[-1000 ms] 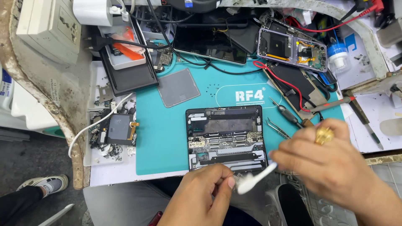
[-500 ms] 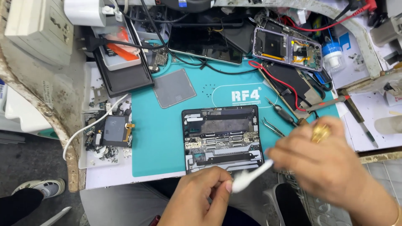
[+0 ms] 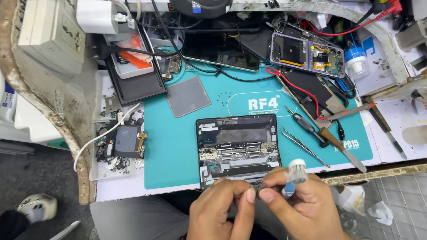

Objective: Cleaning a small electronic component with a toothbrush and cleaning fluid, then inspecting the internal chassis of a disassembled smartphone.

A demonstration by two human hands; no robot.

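Small dark part (image 3: 257, 191) pinched between both hands' fingertips; brush (image 3: 294, 174) in right hand (image 3: 307, 209).

my teal matt rubber mat (image 3: 178, 146) | opened dark phone chassis (image 3: 239, 149), bare metal | thin steel tweezers (image 3: 304, 146), glossy

Bare teal mat (image 3: 178, 151) left of opened phone (image 3: 238, 144); tweezers (image 3: 304, 146) crowd its right.

Phone-repair workshop, cramped bench. Teal silicone work mat (image 3: 178, 146) covers worn table (image 3: 44, 102). Opened devices with bare circuit boards: dark one (image 3: 238, 149) at centre, purple one (image 3: 307, 53) behind. Tweezers (image 3: 304, 149), screwdriver (image 3: 307, 126), red lead (image 3: 298, 89), loose screws and parts (image 3: 115, 146) scattered around.
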